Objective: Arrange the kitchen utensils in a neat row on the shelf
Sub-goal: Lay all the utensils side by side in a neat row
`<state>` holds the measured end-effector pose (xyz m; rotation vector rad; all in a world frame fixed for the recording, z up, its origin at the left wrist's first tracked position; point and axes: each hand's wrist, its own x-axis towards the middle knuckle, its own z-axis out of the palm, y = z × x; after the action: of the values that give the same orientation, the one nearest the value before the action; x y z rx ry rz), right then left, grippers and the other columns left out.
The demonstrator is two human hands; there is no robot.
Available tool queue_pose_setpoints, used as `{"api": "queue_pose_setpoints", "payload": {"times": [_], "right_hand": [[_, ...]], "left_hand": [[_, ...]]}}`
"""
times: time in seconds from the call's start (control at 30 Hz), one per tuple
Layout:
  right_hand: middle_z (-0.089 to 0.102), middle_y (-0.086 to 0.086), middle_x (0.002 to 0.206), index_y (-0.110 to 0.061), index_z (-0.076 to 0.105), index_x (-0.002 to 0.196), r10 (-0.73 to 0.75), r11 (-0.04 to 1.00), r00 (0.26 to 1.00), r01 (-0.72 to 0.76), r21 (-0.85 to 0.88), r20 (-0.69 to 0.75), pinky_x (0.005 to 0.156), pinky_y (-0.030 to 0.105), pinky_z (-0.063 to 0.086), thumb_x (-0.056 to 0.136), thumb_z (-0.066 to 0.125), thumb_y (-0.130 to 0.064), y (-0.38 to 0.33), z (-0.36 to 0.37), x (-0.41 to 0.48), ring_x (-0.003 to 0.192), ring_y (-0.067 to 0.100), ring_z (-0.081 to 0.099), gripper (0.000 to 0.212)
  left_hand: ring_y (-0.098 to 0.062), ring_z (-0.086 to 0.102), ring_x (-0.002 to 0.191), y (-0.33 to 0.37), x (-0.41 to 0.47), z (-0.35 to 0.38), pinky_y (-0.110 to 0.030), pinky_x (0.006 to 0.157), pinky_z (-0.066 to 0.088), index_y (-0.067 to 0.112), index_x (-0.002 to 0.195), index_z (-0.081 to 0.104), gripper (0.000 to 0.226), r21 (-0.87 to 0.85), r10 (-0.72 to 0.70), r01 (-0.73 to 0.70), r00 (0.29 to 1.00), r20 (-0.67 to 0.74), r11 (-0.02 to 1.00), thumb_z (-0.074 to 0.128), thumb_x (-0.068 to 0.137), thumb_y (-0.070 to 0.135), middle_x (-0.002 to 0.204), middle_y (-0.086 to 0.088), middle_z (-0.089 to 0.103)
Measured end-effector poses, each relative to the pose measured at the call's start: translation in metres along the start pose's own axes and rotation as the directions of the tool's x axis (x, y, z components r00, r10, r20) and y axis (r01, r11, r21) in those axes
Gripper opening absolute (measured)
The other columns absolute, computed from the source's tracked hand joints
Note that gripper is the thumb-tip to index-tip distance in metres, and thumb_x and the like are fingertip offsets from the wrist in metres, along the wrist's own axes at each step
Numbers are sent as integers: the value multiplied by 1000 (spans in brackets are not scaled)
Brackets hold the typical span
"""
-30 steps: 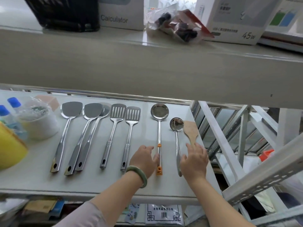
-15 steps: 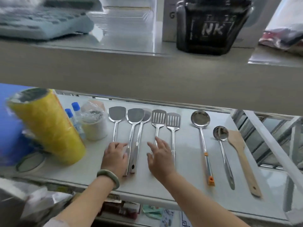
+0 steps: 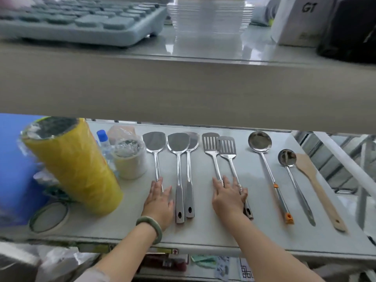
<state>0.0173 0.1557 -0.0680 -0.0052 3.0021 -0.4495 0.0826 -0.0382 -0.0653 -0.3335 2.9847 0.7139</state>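
Lying in a row on the white shelf [image 3: 203, 231], eight utensils point handles toward its front edge; bare surface remains between the slotted pair and the ladle [image 3: 264, 159]. A yellow roll [image 3: 75, 165] and a tape roll [image 3: 130, 161] crowd the left end; an upper board overhangs the back. The left hand [image 3: 159, 202] rests flat, fingers extended, on the leftmost spatula [image 3: 155, 151] handle. The right hand [image 3: 228, 198], fingers spread and ungripped, covers both slotted turners [image 3: 219, 149] handles.
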Motion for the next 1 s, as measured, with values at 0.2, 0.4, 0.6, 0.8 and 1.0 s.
{"api": "queue_pose_setpoints", "payload": {"times": [0.2, 0.4, 0.6, 0.8, 1.0], "right_hand": [[20, -6, 157, -41, 32, 139, 87, 996, 995, -87, 2, -39, 114, 52, 5, 93, 33, -24, 25, -9, 4, 147, 18, 1, 49], [5, 3, 160, -34, 25, 144, 135, 990, 988, -137, -38, -72, 115, 55, 0, 92, 35, -30, 18, -23, 5, 146, 28, -11, 52], [12, 10, 159, -23, 29, 144, -279, 935, 960, 280, 218, -39, 120, 39, 8, 94, 43, -27, -64, 0, -15, 147, 28, -2, 53], [13, 14, 158, -10, 37, 140, -243, 914, 970, 220, 340, 25, 119, 31, 6, 89, 42, -6, -81, 14, -17, 147, 30, 4, 51], [13, 14, 158, -4, 33, 142, -208, 930, 977, 209, 301, -36, 118, 24, 6, 88, 38, 3, -73, 16, -17, 147, 25, 8, 55]], "left_hand": [[-22, -13, 146, -1, 8, 5, -31, 119, -2, 18, 148, 15, 54, 38, 33, -34, 999, 33, 999, 31, 96, 22, 159, 0, -15], [-22, -14, 146, -6, 11, 5, -33, 120, -2, 21, 149, 11, 61, 28, 49, -50, 997, 61, 998, 31, 92, 12, 159, 2, -14], [-21, -13, 146, -9, 12, 4, -33, 120, 0, 20, 148, 13, 62, 39, 47, -48, 998, 37, 998, 34, 90, 14, 159, 2, -11], [-24, -14, 146, -10, 10, 5, -32, 120, -1, 22, 148, 15, 61, 64, 54, -57, 997, 56, 996, 35, 91, 14, 159, 0, -13], [-27, -15, 145, -4, 10, 5, -34, 120, -3, 16, 148, 12, 58, 114, 57, -66, 995, 80, 991, 30, 93, 14, 159, -1, -12]]}}
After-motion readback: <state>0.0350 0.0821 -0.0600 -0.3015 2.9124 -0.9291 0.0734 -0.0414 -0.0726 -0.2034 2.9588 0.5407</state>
